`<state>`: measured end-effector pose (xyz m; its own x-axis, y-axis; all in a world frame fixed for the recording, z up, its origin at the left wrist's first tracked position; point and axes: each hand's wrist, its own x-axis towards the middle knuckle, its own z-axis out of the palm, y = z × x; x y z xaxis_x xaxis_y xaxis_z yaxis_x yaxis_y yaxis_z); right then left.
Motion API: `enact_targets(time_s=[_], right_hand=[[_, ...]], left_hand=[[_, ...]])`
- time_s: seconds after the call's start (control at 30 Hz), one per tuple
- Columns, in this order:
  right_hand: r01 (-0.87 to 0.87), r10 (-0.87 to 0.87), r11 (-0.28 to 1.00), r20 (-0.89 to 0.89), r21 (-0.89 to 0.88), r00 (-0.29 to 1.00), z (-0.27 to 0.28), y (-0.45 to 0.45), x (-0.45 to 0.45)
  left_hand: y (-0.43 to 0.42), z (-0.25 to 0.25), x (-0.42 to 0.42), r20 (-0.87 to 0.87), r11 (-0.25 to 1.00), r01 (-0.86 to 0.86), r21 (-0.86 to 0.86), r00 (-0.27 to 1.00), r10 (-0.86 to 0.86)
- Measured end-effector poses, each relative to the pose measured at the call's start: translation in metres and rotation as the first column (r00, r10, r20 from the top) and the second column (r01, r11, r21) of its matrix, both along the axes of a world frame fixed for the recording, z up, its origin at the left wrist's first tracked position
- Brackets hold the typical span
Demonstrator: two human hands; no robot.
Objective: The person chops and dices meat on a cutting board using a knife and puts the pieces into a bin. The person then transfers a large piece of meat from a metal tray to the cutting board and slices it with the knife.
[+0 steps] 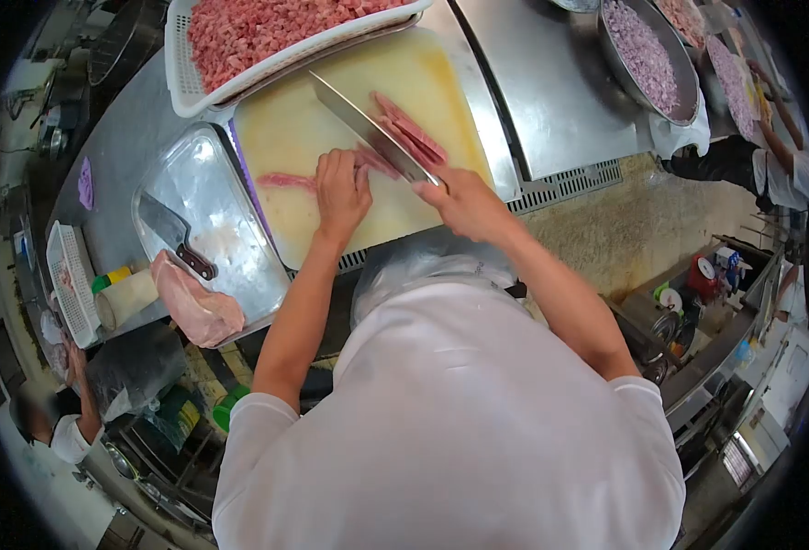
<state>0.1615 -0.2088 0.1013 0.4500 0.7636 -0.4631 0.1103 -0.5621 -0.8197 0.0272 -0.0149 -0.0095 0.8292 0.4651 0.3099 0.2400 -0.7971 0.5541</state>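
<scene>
My right hand (470, 203) grips the handle of a large kitchen knife (365, 124), its blade slanting up and left over the cutting board (285, 215). With fingers curled down, my left hand (342, 192) presses on a strip of raw meat (285, 181), one end of which sticks out to the left. More of that meat shows between my fingers and the blade. Beyond the blade, on its right side, lie several cut meat strips (412, 130). The board is pale yellow with a purple edge.
A white basket of diced meat (178, 55) stands behind the board. Left is a metal tray (152, 158) with another knife (171, 225) and a large meat piece (193, 302). A bowl of chopped onion (643, 60) stands at right. People work on both sides.
</scene>
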Motion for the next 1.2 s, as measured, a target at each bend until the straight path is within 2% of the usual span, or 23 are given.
enact_targets(time_s=[0.03, 0.1, 0.23, 0.4, 0.5, 0.63, 0.73, 0.93, 1.03, 1.13, 1.2], right_hand=[[0.009, -0.009, 1.0, -0.01, 0.018, 1.0, 0.003, -0.01, -0.003], [-0.034, 0.035, 0.997, 0.006, -0.068, 0.999, 0.023, -0.028, -0.009], [-0.018, 0.02, 0.988, 0.011, -0.152, 1.0, 0.048, -0.041, -0.018], [0.018, -0.015, 0.999, 0.098, -0.032, 0.995, 0.014, -0.046, -0.021], [0.002, 0.0, 1.0, 0.084, -0.014, 0.996, -0.001, -0.046, -0.014], [0.001, -0.003, 1.0, 0.089, 0.015, 0.996, 0.013, -0.051, -0.015], [0.013, -0.012, 0.999, 0.016, -0.041, 1.0, 0.028, -0.052, -0.014], [-0.105, 0.118, 0.981, 0.071, -0.161, 0.991, 0.011, -0.062, -0.01], [-0.093, 0.1, 0.992, 0.096, -0.08, 0.99, 0.007, -0.053, -0.012], [-0.046, 0.025, 0.99, -0.163, -0.131, 0.986, -0.006, -0.017, -0.014], [-0.081, 0.08, 0.994, -0.015, -0.069, 0.997, -0.018, -0.004, -0.013]], left_hand=[[0.0, 0.005, 0.0, 0.034, 0.998, -0.019, -0.051, 0.999, 0.021], [-0.003, 0.014, -0.003, 0.088, 0.985, -0.046, -0.166, 0.994, 0.062], [-0.002, 0.018, 0.002, 0.099, 0.993, 0.059, -0.1, 0.994, -0.049], [-0.022, 0.016, 0.001, 0.061, 0.98, 0.181, -0.078, 0.982, -0.177], [-0.028, 0.015, 0.0, 0.018, 0.986, 0.165, -0.022, 0.986, -0.165], [-0.033, 0.017, 0.001, 0.047, 0.989, 0.136, -0.066, 0.99, -0.133], [-0.041, 0.017, 0.0, 0.029, 0.99, 0.116, -0.076, 0.993, -0.114], [-0.044, 0.01, 0.003, 0.042, 0.995, 0.086, -0.056, 0.996, -0.083], [-0.043, 0.006, 0.005, 0.059, 0.995, 0.08, -0.058, 0.995, -0.077], [-0.041, -0.001, -0.001, 0.067, 0.994, 0.085, -0.063, 0.994, -0.081], [-0.024, 0.003, -0.001, 0.084, 0.998, 0.057, -0.032, 0.995, -0.054]])
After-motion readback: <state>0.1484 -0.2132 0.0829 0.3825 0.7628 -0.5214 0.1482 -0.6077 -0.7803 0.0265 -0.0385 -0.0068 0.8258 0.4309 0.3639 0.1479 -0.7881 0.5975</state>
